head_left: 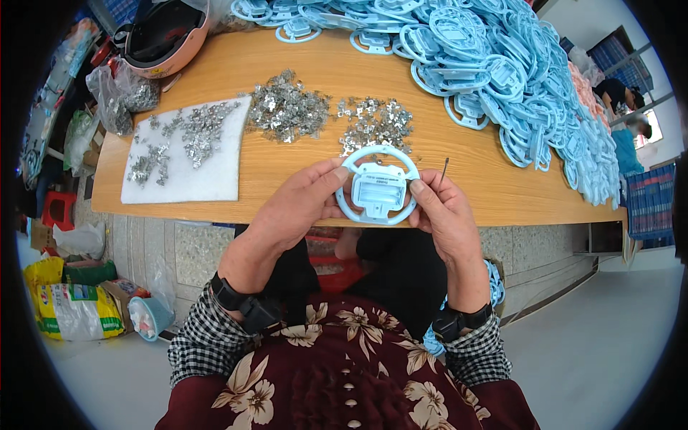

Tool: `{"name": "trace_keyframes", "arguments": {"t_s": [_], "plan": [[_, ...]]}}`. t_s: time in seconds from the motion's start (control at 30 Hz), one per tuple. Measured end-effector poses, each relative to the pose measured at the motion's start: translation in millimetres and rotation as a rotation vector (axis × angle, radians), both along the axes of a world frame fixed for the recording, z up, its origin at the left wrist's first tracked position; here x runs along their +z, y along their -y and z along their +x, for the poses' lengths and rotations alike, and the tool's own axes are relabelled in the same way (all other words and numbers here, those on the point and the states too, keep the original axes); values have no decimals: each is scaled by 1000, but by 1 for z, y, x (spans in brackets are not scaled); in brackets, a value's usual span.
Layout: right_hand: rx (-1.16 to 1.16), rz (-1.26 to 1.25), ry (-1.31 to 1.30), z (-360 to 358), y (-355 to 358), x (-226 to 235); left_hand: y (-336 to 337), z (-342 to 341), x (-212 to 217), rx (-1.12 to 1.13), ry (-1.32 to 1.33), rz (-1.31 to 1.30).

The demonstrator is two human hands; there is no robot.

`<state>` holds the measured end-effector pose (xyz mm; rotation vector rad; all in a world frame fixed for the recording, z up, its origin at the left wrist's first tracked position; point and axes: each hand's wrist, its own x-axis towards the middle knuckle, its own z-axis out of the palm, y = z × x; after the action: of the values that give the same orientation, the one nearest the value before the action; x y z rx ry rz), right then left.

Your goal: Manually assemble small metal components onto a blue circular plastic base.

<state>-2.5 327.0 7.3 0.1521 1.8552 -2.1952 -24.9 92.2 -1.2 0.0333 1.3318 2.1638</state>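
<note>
The person wears black-and-white checked sleeves under a dark red garment with cream flowers. A black band sits on each wrist.

A single fisheye view looks down from the person's head, facing forward over the wooden desk. It sits close above the left hand and right hand, forearms entering from the lower edge. Straight edges bend toward the dark round rim.
</note>
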Motion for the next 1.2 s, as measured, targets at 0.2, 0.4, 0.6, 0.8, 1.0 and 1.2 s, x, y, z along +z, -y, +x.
{"name": "trace_keyframes", "arguments": {"t_s": [0.2,0.4,0.6,0.8,1.0,1.2], "plan": [[6,-159,61,13,18,-20,-10,11,-3,218,62,122],[25,-134,73,18,22,-24,4,7,-13,156,83,76],[-20,-125,55,11,20,-22,3,5,-15,141,73,56],[-4,-31,10,11,14,-23,6,7,-11,107,37,49],[167,338,-231,11,20,0,0,-12,7,-158,-278,-364],[-112,865,-402,-24,-22,-11,-2,-25,-6,-86,-245,-408]]}}
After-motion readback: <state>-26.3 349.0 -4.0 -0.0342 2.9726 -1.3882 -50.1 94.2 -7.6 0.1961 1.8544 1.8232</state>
